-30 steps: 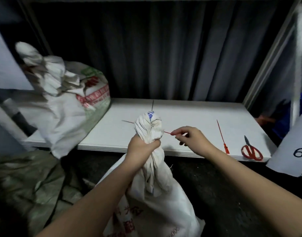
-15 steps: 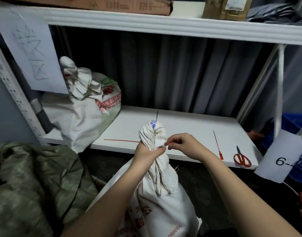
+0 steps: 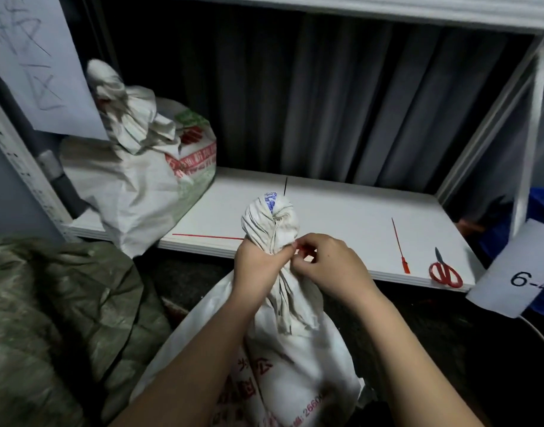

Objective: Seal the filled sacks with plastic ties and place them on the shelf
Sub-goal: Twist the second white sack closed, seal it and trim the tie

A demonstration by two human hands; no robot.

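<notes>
Your left hand (image 3: pixel 258 260) grips the twisted neck of the white sack (image 3: pixel 283 349), which stands on the floor before the shelf (image 3: pixel 341 217). Your right hand (image 3: pixel 329 266) pinches the red tie (image 3: pixel 209 237) at the neck.

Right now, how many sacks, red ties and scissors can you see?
White sacks: 2, one on the shelf, one being tied
Red ties: 2, one on the sack, one spare
Scissors: 1
Total: 5
</notes>
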